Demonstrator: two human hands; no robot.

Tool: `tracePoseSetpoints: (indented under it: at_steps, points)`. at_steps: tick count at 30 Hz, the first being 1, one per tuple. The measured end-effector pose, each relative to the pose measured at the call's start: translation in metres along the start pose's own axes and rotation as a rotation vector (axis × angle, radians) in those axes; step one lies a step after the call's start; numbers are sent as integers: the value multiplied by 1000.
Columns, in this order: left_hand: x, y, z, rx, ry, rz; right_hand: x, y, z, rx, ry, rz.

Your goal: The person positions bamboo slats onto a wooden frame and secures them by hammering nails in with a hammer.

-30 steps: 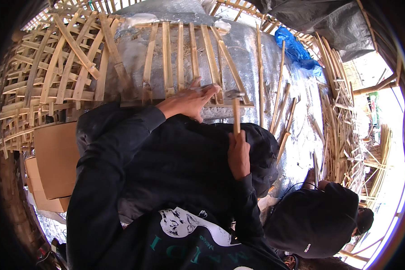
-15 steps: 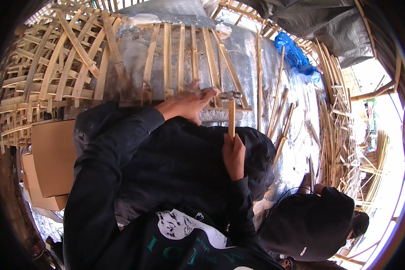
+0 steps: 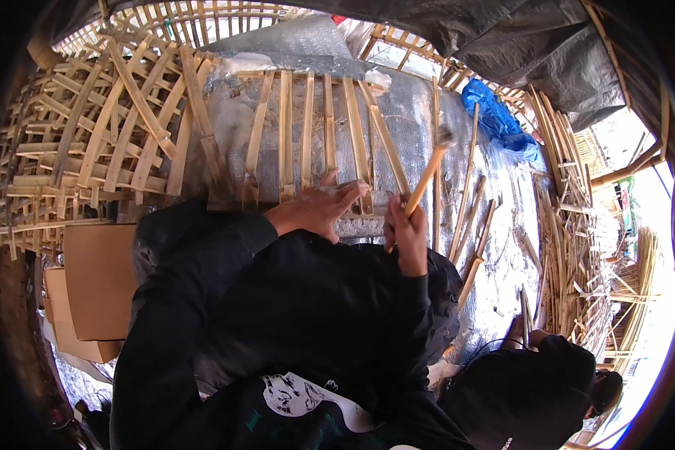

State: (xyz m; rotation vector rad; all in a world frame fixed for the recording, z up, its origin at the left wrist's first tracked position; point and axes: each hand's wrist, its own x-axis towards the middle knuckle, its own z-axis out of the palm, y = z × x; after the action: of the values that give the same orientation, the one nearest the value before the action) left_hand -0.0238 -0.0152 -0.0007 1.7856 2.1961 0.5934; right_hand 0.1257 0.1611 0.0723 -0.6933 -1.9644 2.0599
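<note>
In front of me lies a bamboo frame of several upright slats (image 3: 307, 135) fixed along a lower wooden rail (image 3: 352, 227). My left hand (image 3: 315, 208) rests on the slats' lower ends, its fingers stretched to the right and its thumb apart. Whether a nail sits at its fingertips is too small to tell. To its right, my right hand (image 3: 409, 234) is closed around the wooden handle of a hammer (image 3: 425, 181). The hammer is raised and tilted to the right, its metal head blurred and clear of the rail.
Woven bamboo lattice (image 3: 90, 135) stands at left, above cardboard boxes (image 3: 101, 281). Silver sheeting (image 3: 495, 247) with loose bamboo sticks (image 3: 466, 191) lies at right, beside a bamboo pile (image 3: 570, 262). A blue plastic sheet (image 3: 499, 124) is behind. A person in black (image 3: 525, 386) sits lower right.
My right hand has lifted the hammer up and to the right, away from the left hand's fingertips. My left hand keeps its place on the slats; the whole view has shifted slightly.
</note>
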Motion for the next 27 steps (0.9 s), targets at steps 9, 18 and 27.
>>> tracePoseSetpoints:
  at_steps: [9, 18, 27]
  points:
    - [2, -6, 5, -72, 101, 49, -25, 29, 0, 40, 154, 6]
    - [29, -22, -25, -320, -2, -153, -49, 60, -12, -434, 118, -58]
    - [24, -36, 5, 148, 53, -81, -50, 4, -28, -687, -15, -2]
